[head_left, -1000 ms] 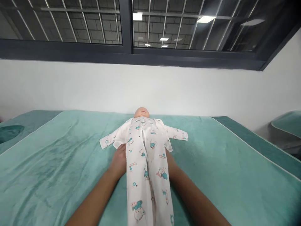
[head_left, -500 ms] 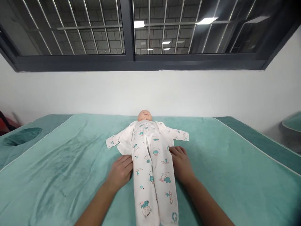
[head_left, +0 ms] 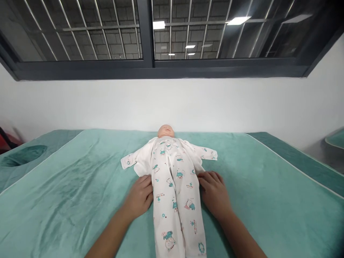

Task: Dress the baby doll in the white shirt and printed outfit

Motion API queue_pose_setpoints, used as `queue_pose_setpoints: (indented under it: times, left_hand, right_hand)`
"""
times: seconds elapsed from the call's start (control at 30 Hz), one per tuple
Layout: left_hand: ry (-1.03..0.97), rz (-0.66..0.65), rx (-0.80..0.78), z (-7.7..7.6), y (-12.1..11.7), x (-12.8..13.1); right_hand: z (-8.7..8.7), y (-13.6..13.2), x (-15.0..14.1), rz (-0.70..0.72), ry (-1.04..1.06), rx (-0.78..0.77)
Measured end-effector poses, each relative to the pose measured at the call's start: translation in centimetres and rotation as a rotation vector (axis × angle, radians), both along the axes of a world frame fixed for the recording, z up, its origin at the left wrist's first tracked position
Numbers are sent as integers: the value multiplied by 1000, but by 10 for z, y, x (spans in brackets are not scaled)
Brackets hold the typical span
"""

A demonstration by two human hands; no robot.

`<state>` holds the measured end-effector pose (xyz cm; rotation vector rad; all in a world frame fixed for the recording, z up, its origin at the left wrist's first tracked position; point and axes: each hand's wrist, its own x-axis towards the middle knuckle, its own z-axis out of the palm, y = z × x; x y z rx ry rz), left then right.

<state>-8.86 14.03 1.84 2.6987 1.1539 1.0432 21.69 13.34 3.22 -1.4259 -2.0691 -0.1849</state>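
A baby doll (head_left: 166, 131) lies on its back, head toward the wall. It wears a white shirt (head_left: 143, 157) with printed cuffs, sleeves spread to both sides. White printed baby pants (head_left: 178, 193) lie over the front of the shirt, with the legs stretched toward me. My left hand (head_left: 139, 195) is closed at the left edge of the garments, its fingertips partly hidden at the shirt's lower hem. On the other side, my right hand (head_left: 214, 190) pinches the shirt's lower right corner, which is drawn out beside the pants.
The garments rest on a soft green cover (head_left: 80, 179) with white piping. A round hollow (head_left: 24, 156) shows in its darker left border. Behind stand a white wall (head_left: 172, 104) and a dark-framed window (head_left: 147, 68) with metal bars. Something red (head_left: 8, 141) is at the far left.
My right hand has moved a little outward to the right, and the shirt's corner has come out with it from beside the pants. My left hand has stayed nearly in place.
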Motion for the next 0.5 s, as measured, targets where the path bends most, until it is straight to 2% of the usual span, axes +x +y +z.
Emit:
queue_pose_setpoints:
  times: [0.1,0.17,0.37,0.5]
  left_hand:
    - [112,-25,-54,5,0,7]
    - [153,-48,-74,7,0,11]
    - [167,-16,-101,18,-5,18]
    - [167,19,-103,31,-11,24]
  right_hand:
    - [4,-2,-12,227,-51,-16]
    - [3,-1,-16,307,-50,-47]
    - [-6,2,-18,392,-8,-40]
    - [1,1,-21,487,13,-11]
